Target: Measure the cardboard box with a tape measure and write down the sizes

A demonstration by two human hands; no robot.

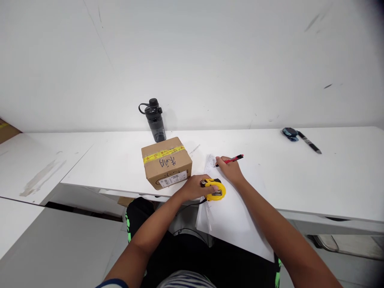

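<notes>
My left hand (196, 187) is closed on a yellow tape measure (215, 191) resting on the white paper (231, 216), just right of a cardboard box (166, 162) with yellow tape and handwriting on top. My right hand (229, 168) grips a red pen (232, 160), its tip down on the paper's far edge. The paper hangs over the front edge of the white table (120, 160) toward my lap.
A dark water bottle (155, 119) stands behind the box by the wall. A blue object (290, 133) and a black pen (310, 143) lie at the far right of the table. Another white surface (27, 168) adjoins on the left.
</notes>
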